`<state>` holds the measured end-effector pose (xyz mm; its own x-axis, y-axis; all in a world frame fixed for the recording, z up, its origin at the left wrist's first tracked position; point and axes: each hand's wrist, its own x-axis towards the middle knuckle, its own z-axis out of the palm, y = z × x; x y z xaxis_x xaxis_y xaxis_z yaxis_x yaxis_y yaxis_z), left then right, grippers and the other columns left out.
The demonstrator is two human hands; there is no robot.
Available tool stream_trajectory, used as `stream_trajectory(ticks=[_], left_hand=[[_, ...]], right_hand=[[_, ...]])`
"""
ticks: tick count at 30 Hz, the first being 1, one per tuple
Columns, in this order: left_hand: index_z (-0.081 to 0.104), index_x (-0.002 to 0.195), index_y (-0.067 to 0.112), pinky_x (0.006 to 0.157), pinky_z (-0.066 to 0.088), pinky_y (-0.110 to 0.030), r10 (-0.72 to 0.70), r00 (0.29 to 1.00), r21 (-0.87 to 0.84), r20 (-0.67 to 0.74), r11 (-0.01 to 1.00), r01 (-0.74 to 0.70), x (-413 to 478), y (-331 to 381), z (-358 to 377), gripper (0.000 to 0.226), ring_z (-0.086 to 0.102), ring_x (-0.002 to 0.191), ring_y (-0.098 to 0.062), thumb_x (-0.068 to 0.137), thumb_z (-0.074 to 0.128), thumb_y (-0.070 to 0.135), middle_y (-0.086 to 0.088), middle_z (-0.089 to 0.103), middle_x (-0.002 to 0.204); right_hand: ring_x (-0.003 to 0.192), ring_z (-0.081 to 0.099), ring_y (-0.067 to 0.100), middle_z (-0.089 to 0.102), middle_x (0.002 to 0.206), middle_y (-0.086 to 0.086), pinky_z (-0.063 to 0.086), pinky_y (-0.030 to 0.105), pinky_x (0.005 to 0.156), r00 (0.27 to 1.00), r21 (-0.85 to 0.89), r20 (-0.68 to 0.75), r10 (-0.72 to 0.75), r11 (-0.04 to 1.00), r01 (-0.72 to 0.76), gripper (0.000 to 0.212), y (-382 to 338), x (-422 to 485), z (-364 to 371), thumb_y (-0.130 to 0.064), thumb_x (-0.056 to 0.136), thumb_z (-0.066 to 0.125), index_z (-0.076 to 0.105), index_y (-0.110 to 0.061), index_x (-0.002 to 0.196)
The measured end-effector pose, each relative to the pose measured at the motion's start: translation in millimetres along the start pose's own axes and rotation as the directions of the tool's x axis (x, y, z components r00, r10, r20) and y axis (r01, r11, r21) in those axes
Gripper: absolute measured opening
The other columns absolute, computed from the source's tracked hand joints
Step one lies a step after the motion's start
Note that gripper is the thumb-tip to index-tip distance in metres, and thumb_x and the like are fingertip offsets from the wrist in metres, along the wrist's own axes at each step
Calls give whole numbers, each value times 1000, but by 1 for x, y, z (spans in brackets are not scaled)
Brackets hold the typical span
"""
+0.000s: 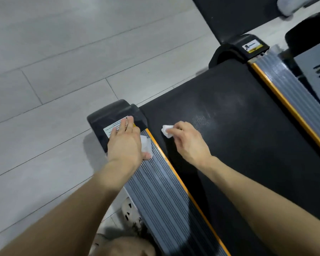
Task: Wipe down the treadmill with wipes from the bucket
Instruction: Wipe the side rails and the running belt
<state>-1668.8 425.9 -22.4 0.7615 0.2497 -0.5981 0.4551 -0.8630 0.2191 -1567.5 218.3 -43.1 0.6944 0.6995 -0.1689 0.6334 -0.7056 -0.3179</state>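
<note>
At the left of the frame we see pale grey floor planks (44, 74). Left of centre, our left hand (125, 143) lies flat, fingers together, pressing a crumpled white wipe (146, 147) onto the treadmill's (248, 126) ribbed grey side rail (161, 191), fingertips on the glossy black end cap (109, 113). A thin orange strip (175, 176) borders the matte, finely textured black belt (238, 111). There our right hand (188, 143) pinches a bunched white wipe (166, 130) against the belt.
</note>
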Motion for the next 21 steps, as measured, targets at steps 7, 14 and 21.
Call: stream_trajectory(ticks=[7, 14, 21], left_hand=[[28, 165, 13, 134, 8, -49, 13, 1000, 9, 18, 1000, -13, -3, 2, -3, 107, -9, 166, -25, 86, 79, 63, -6, -11, 179], [23, 167, 11, 135, 9, -46, -10, 1000, -34, -21, 999, 10, -1, -2, 4, 116, -8, 166, -21, 82, 84, 60, -2, -11, 179], [33, 162, 7, 135, 11, -44, -100, 995, -47, 28, 994, 101, -3, 12, -7, 114, -5, 166, -21, 75, 94, 48, -2, -10, 179]], right_hand=[[103, 58, 21, 62, 112, 0, 56, 42, 83, 999, 52, -25, -34, 998, 35, 29, -7, 43, -6, -9, 106, 54, 73, -15, 126], [106, 59, 21, 62, 110, -2, 54, 35, 87, 978, 42, -55, -202, 978, 204, 31, -7, 113, 6, -10, 103, 54, 77, -18, 122], [101, 54, 20, 57, 109, -3, 51, 30, 90, 803, 193, 141, -579, 812, 551, 35, 27, -2, 0, 0, 97, 57, 74, -19, 121]])
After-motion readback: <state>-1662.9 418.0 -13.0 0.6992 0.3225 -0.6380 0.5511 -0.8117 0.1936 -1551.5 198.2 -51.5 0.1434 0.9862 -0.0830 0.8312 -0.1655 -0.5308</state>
